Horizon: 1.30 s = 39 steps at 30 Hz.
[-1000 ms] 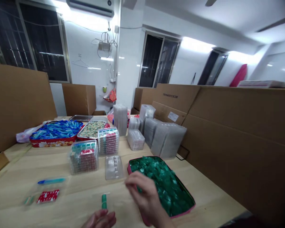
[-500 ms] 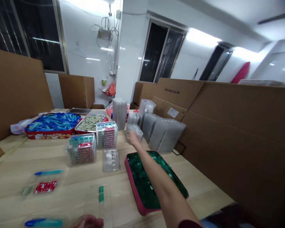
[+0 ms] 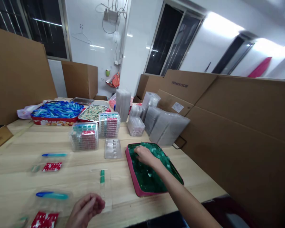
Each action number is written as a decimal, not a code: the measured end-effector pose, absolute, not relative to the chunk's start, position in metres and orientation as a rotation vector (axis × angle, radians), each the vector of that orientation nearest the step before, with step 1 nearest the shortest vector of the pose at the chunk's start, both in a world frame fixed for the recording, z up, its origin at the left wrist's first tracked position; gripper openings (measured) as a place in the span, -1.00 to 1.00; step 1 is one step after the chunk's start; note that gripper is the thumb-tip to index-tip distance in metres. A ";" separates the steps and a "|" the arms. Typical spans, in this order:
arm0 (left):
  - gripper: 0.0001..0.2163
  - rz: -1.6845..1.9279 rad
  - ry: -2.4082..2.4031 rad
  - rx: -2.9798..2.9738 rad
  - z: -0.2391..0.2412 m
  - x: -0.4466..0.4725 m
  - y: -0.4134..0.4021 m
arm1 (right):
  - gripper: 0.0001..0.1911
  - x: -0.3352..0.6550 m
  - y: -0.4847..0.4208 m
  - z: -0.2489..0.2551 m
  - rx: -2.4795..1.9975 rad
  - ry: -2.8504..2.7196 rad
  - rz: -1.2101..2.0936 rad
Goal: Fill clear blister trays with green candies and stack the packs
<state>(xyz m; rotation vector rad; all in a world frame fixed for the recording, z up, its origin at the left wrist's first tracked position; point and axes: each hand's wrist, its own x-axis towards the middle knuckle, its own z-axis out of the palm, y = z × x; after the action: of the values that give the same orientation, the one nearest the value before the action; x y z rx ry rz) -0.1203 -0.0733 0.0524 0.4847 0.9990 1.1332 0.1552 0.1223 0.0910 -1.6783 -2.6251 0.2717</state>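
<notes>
My right hand reaches into a red-rimmed tray of small, shiny green pieces. Its fingers are bent together, and their tips are hidden among the pieces. Low in the view, my left hand is closed with curled fingers; what they hold, if anything, is hidden. It rests at the edge of a clear plastic tray, in which green pieces sit in a narrow slot. To the left lie clear trays with a blue pen-like item and a red patterned packet.
Stacked filled trays stand mid-table, beside an empty clear tray. Stacks of clear plastic trays line the right. Behind are a tin of blue items and a tray of small pale packets. A cardboard wall borders the right side.
My right hand has drawn back from the small clear trays beyond the tin and down into the green pieces. My left hand shows more fully, higher in the view.
</notes>
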 end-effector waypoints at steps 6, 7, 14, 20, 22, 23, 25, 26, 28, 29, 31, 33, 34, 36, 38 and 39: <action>-0.72 1.114 0.958 0.508 0.063 -0.111 -0.070 | -0.82 0.162 0.109 0.089 -1.648 -2.489 0.349; -0.74 1.111 0.930 0.500 0.064 -0.107 -0.067 | -0.83 0.165 0.104 0.090 -1.633 -2.455 0.377; -0.84 1.071 0.744 0.216 0.067 -0.055 -0.032 | -0.78 0.139 0.044 0.088 -1.189 -1.878 1.123; -0.76 1.145 0.631 0.028 0.064 -0.051 -0.025 | -0.78 0.082 0.008 0.072 -0.967 -1.786 1.263; -0.81 1.161 0.699 0.047 0.060 -0.062 -0.031 | -0.75 0.071 0.006 0.063 -0.951 -1.721 1.322; -0.84 1.158 0.741 0.073 0.058 -0.068 -0.035 | -0.73 0.067 0.006 0.058 -0.951 -1.682 1.370; -0.87 1.158 0.807 0.150 0.055 -0.082 -0.044 | -0.73 0.063 0.008 0.049 -0.965 -1.631 1.415; -0.87 1.171 0.830 0.185 0.054 -0.088 -0.049 | -0.73 0.062 0.009 0.046 -0.979 -1.625 1.397; -0.86 1.237 0.869 0.211 0.052 -0.101 -0.056 | -0.76 0.061 0.012 0.039 -1.019 -1.652 1.322; -0.86 1.286 0.892 0.200 0.051 -0.107 -0.060 | -0.77 0.060 0.014 0.035 -1.038 -1.673 1.297; -0.88 1.378 0.947 0.145 0.048 -0.117 -0.064 | -0.77 0.058 0.017 0.027 -1.065 -1.706 1.309; -0.91 1.425 0.981 0.090 0.043 -0.123 -0.066 | -0.78 0.054 0.019 0.018 -1.083 -1.727 1.348; -0.91 1.426 0.986 0.072 0.041 -0.125 -0.066 | -0.78 0.052 0.019 0.014 -1.088 -1.742 1.348; -0.92 1.413 0.978 0.056 0.037 -0.126 -0.066 | -0.77 0.045 0.018 0.007 -1.098 -1.800 1.278; -0.92 1.408 0.964 0.055 0.034 -0.125 -0.065 | -0.74 0.039 0.016 0.003 -1.096 -1.887 1.160; -0.92 1.409 0.958 0.057 0.033 -0.125 -0.065 | -0.73 0.036 0.015 0.003 -1.090 -1.942 1.091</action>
<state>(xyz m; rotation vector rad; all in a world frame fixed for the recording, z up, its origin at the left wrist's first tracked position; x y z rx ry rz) -0.1249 -0.0651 0.0327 0.0565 0.9579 1.4087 0.0361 0.0148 0.0033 -1.0904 -1.9415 1.0911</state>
